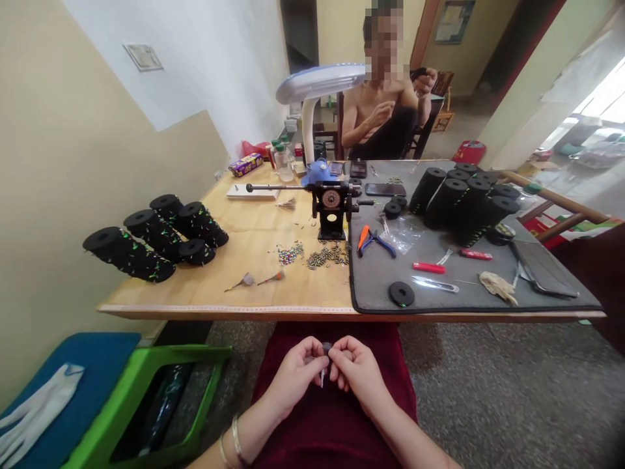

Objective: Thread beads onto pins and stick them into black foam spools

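My left hand (305, 365), with bangles at its wrist, is closed in a pinch just in front of the table edge. Opposite it, my right hand (356, 368) pinches as well, its fingertips nearly meeting the left ones. Between them sits a small dark grey bundle (327, 348), mostly covered by the fingers. A thin pale strip (322, 378) hangs below the left fingertips. What exactly the bundle is cannot be made out. Both hands are above a dark red cloth (336, 423) over my lap.
On the wooden table (234, 247) stand a black hand-cranked winder (332, 208), stacked black foam spools (146, 234) and piles of small metal parts (326, 256). A grey mat (371, 280) bears pliers (375, 242) and tweezers (434, 284). Another person (381, 117) sits opposite. A green stool (205, 391) is at left.
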The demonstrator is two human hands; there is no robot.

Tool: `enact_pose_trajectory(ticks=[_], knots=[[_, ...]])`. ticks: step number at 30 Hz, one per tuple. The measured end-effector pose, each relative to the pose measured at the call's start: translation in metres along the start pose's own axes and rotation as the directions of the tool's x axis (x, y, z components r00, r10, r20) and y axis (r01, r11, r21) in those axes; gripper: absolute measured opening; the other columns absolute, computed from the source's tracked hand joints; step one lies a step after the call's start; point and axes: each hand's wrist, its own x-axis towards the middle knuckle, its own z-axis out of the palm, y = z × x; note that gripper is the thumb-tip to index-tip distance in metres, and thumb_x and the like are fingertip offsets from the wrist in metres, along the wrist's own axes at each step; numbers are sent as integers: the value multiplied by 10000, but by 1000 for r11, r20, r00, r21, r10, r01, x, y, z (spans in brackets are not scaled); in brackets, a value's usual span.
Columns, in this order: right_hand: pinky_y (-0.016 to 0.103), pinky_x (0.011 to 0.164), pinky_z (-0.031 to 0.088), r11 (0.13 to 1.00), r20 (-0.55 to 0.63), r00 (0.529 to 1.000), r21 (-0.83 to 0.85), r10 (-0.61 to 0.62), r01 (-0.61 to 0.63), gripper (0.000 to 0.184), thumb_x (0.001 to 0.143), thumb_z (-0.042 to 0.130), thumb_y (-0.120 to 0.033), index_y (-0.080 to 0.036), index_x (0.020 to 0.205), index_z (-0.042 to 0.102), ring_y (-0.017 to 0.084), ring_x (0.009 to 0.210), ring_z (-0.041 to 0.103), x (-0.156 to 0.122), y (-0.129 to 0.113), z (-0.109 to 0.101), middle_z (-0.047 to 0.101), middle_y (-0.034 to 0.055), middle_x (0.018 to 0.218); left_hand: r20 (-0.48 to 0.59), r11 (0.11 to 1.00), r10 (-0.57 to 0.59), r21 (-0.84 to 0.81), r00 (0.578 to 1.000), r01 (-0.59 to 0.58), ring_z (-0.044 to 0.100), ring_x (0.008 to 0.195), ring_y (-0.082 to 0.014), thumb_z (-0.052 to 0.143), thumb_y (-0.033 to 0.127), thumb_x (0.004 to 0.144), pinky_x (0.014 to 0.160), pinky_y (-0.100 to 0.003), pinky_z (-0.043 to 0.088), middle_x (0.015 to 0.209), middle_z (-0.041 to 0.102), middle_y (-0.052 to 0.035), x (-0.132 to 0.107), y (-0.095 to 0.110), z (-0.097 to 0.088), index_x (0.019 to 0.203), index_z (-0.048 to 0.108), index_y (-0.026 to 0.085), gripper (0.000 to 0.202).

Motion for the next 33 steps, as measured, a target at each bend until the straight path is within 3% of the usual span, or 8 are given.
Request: enact_pose_trajectory(ticks=[8,17,20,26,33], knots=[[161,331,256,999,1,1000,-29,-14,14,388,677,692,-524,-177,687,520,40,297,373,0,-1,1,538,-71,397,24,993,73,86,997,-75,510,524,-94,661,303,738,504,-218,404,610,555,32,0,1,-1,706,504,171,208],[157,325,244,1000,34,999,0,7,-7,400,675,689,-537,-181,693,508,42,295,378,1,-2,-1,547,-70,395,79,980,-90,-173,993,103,573,588,-115,691,313,714,563,-231,418,633,569,22,0,0,1,750,503,171,238],[151,326,249,999,64,997,18,36,-37,407,676,689,-539,-174,702,510,39,299,394,2,2,-3,572,-59,415,92,986,-85,-137,992,97,561,581,-114,674,333,734,567,-236,417,617,562,15,1,-3,-1,716,509,162,238],[147,330,246,995,121,987,3,103,-104,381,699,678,-508,-161,688,522,37,307,412,-2,6,-5,595,-44,437,8,993,-66,-94,998,67,517,560,-95,664,339,724,546,-222,418,641,513,40,5,-11,-5,713,519,167,225],[146,327,223,976,222,956,66,190,-209,335,694,693,-446,-157,691,524,36,296,418,-5,1,-4,592,-50,431,-20,994,49,97,999,-46,483,565,-97,594,312,776,574,-229,416,643,496,53,5,-11,-7,716,509,178,169]])
